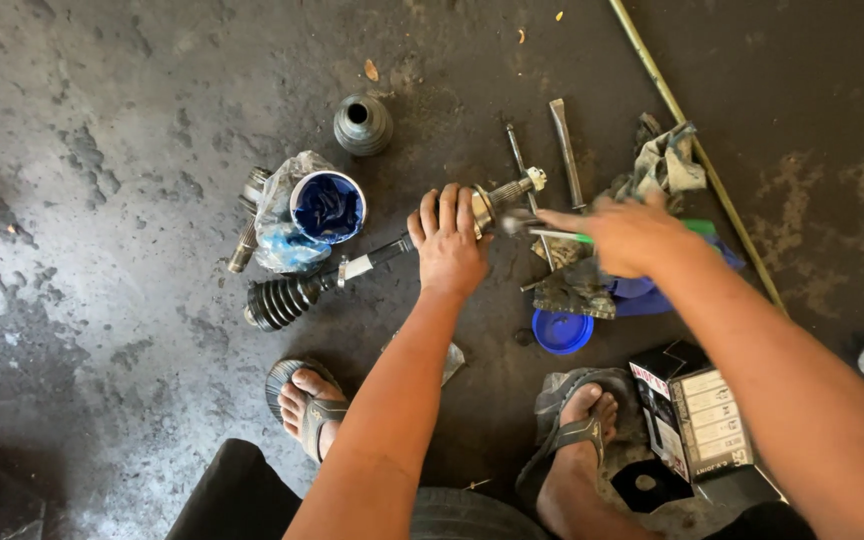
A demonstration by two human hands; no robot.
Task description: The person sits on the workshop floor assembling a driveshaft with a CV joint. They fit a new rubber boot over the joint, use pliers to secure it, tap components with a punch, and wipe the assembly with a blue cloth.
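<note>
Steel drive axle shaft (377, 258), dark and greasy, lies on the stained concrete floor (102, 300) near the middle of the scene, running from a black ribbed rubber boot (277, 300) at its left near end up to a splined metal stub (517, 187) at its right far end. The left hand (449, 247) is closed over the shaft's joint housing just short of the stub, fingers curled across the top. The right hand (624, 232), blurred, is closed around a thin green-handled tool (562, 236) whose tip points at that same joint.

The shaft looks heavy and rigid, and it would probably roll if left loose; grease likely makes the bare metal slippery. The thick joint housing, where the left hand sits, seems the surest place to hold, since the boot is soft and would give under pressure.

To the left, just beyond the shaft, stands an open white tub of blue grease (327, 208) beside a crumpled clear plastic bag (280, 235), with a second dark rubber boot (363, 124) farther away. A blue plastic lid (562, 331) lies near the right foot. Far right of the stub lie a flat steel chisel (566, 150) and a grey rag (667, 160), and an open cardboard parts box (697, 420) sits at the near right.
</note>
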